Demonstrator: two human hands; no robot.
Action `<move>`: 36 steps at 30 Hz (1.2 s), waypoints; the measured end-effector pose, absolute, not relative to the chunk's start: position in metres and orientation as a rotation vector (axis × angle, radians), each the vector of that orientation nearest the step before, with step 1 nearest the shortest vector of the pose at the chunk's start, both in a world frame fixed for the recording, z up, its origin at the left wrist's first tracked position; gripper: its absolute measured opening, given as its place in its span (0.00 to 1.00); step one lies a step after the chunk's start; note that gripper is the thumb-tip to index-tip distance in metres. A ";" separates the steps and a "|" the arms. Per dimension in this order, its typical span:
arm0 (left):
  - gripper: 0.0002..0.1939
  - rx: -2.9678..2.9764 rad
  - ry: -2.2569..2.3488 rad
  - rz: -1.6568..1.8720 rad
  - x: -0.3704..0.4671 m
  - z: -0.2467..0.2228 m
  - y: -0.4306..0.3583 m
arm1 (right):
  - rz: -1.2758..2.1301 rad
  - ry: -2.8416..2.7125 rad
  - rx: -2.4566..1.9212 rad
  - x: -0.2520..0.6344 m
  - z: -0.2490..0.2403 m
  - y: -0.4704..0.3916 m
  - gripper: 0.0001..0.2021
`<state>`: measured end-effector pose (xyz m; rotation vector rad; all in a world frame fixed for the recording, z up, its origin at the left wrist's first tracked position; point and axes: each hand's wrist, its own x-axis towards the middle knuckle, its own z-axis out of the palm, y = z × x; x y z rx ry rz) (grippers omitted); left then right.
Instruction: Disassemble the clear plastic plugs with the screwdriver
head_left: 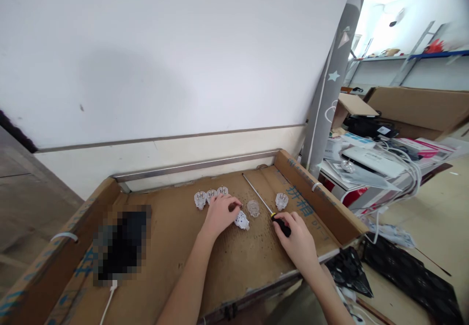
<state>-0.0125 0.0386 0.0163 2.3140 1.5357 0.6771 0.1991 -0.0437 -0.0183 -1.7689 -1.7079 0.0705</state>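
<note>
Left hand: fingers (234, 202) bent and held close together over the near edge of a white plug piece (242, 220); a small dark brown patch shows by the fingertips, and I cannot tell whether they grip anything.
Right hand (289, 226): closed around the black handle of a screwdriver (281, 225) — its shaft slants away to the upper left, tip towards the far edge.
White plug piece: lying on the cardboard between the two hands, nearer the left.
Clear cover (253, 208): flat, just beyond the white piece, left of the screwdriver shaft.
Row of three plugs (200, 200): translucent, pins up, side by side beyond the left hand.
Lone plug (282, 201): pins up, just beyond the right hand.
Surface (172, 251): lined with brown cardboard, its sides folded up.
Dark object (124, 244): at the left, pixelated — a white cable (108, 303) runs from its near end.
</note>
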 end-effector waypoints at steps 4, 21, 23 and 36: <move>0.07 2.335 1.573 0.708 -0.010 0.012 0.039 | 0.107 -1.701 -1.768 0.200 -0.020 -0.044 0.10; 0.06 2.261 1.657 0.771 -0.006 0.011 0.041 | 0.231 -1.643 -1.743 0.202 -0.022 -0.042 0.13; 0.06 2.232 1.631 0.834 -0.006 0.013 0.040 | 0.232 -1.638 -1.737 0.202 -0.021 -0.042 0.13; 0.07 2.135 1.241 0.975 0.015 0.002 0.035 | 0.311 -1.608 -1.766 0.203 -0.020 -0.040 0.12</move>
